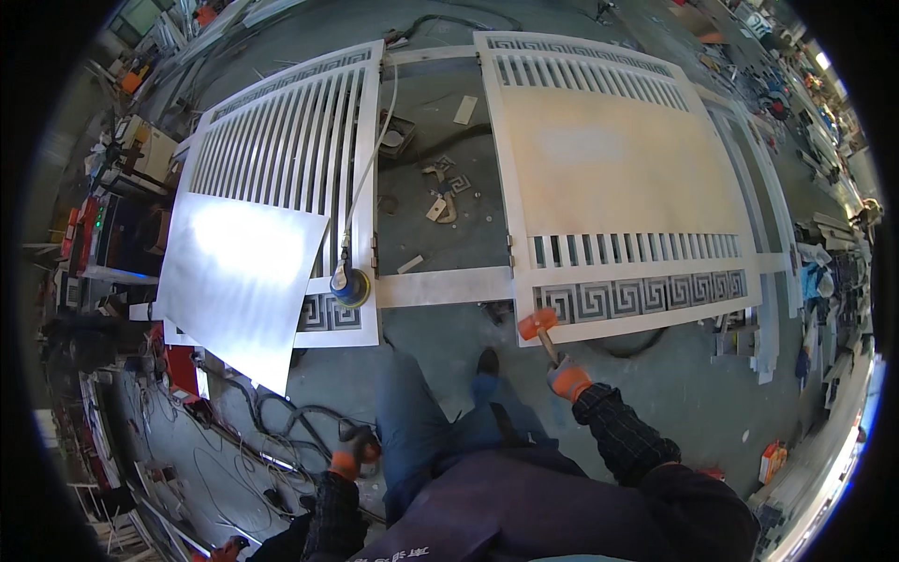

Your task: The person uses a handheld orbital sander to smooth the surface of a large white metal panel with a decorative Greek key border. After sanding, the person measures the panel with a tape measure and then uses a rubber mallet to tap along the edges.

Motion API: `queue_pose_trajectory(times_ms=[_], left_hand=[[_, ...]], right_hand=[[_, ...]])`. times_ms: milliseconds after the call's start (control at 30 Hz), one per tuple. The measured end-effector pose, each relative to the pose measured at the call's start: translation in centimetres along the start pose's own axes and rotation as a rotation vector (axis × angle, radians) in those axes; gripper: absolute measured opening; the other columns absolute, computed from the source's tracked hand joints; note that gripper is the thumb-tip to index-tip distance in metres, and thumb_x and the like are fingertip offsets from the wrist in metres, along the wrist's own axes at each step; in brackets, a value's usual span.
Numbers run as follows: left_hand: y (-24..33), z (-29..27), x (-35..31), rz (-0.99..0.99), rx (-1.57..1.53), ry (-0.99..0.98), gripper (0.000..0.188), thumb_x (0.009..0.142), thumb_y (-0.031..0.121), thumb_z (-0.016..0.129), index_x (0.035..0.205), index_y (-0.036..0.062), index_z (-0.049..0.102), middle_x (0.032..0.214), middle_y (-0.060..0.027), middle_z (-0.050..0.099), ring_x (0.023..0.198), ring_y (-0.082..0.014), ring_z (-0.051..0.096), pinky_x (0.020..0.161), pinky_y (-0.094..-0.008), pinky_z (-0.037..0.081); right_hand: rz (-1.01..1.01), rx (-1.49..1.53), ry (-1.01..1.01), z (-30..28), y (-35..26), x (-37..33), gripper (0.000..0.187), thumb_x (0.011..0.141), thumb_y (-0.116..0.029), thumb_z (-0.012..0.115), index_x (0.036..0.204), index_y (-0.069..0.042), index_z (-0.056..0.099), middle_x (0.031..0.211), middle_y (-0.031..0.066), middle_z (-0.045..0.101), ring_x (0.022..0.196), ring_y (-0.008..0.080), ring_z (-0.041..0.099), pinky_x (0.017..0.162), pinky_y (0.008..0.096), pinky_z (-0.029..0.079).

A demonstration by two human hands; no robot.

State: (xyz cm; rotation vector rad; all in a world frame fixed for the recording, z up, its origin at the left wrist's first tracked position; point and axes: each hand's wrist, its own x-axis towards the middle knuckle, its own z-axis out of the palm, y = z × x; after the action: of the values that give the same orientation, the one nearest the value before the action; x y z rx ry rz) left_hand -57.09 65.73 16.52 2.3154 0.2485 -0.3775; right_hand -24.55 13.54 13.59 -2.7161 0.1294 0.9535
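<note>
My right hand [568,378], in an orange and grey glove, is closed around the handle of an orange-headed mallet [537,324]. The mallet's head is over the near left corner of a white gate panel [609,326]; whether it touches cannot be told. This panel has slats, a strip of Greek-key ornament and a beige sheet [623,164] across its middle. My left hand [351,450], also gloved, hangs low beside my left thigh, its fingers not clear to see. A second slatted panel [370,323] stands to the left, with a loose shiny metal sheet [239,281] lying askew on it.
A round sander [350,287] with a hose rests on the left panel. A metal bar [445,287] spans the gap between the panels. Scraps [440,208] lie on the floor within that gap. Cables [281,412] tangle at lower left. Long profiles [770,318] stand right of the panels.
</note>
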Motion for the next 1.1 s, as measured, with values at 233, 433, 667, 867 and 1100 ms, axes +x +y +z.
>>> queue_pose_trajectory(times_ms=[233,433,667,867,1100], left_hand=[[8.3,-5.0,7.5,-0.192,-0.491,0.465,0.025,0.106,0.021,0.063,0.114,0.0000,0.074,0.095,-0.0086,0.074,0.080,-0.0185,0.068,0.071,-0.0307,0.055],[8.7,-7.0,14.5,0.102,-0.081,0.310,0.027,0.105,0.013,0.061,0.125,-0.0007,0.073,0.116,-0.0111,0.077,0.101,-0.0219,0.072,0.085,-0.0343,0.058],[14.8,-10.4,24.2,-0.234,-0.623,0.449,0.027,0.097,0.021,0.073,0.114,-0.0002,0.075,0.089,-0.0039,0.073,0.077,-0.0138,0.066,0.067,-0.0312,0.052],[14.1,-14.5,35.4,-0.289,-0.431,0.343,0.039,0.096,0.027,0.077,0.122,-0.0017,0.073,0.107,-0.0126,0.077,0.095,-0.0191,0.072,0.082,-0.0333,0.058],[3.6,-21.4,54.3,-0.403,-0.219,0.322,0.045,0.094,0.024,0.074,0.130,-0.0009,0.062,0.092,-0.0136,0.074,0.061,-0.0224,0.071,0.054,-0.0369,0.058]], right_hand=[[-0.144,-0.132,-0.257,-5.1,-4.4,-0.7,0.074,0.094,-0.032,0.061,0.157,-0.001,0.038,0.134,0.0276,0.066,0.116,0.0428,0.068,0.095,0.0540,0.055],[-0.311,-0.218,-0.096,-6.2,-4.2,-2.2,0.066,0.096,-0.030,0.061,0.155,-0.005,0.044,0.121,0.0224,0.072,0.105,0.0395,0.073,0.082,0.0508,0.058],[-0.231,-0.149,-0.127,-6.6,-4.5,-2.1,0.053,0.100,-0.037,0.058,0.138,0.000,0.058,0.120,0.0214,0.073,0.102,0.0396,0.074,0.083,0.0506,0.059],[-0.126,-0.049,0.031,-2.1,-3.0,3.2,0.039,0.097,-0.030,0.056,0.126,-0.005,0.067,0.106,0.0215,0.076,0.093,0.0424,0.074,0.077,0.0535,0.059],[-0.016,-0.061,-0.135,-4.1,-5.4,4.9,0.043,0.094,-0.030,0.063,0.131,-0.009,0.063,0.109,0.0206,0.076,0.101,0.0411,0.074,0.083,0.0530,0.059]])
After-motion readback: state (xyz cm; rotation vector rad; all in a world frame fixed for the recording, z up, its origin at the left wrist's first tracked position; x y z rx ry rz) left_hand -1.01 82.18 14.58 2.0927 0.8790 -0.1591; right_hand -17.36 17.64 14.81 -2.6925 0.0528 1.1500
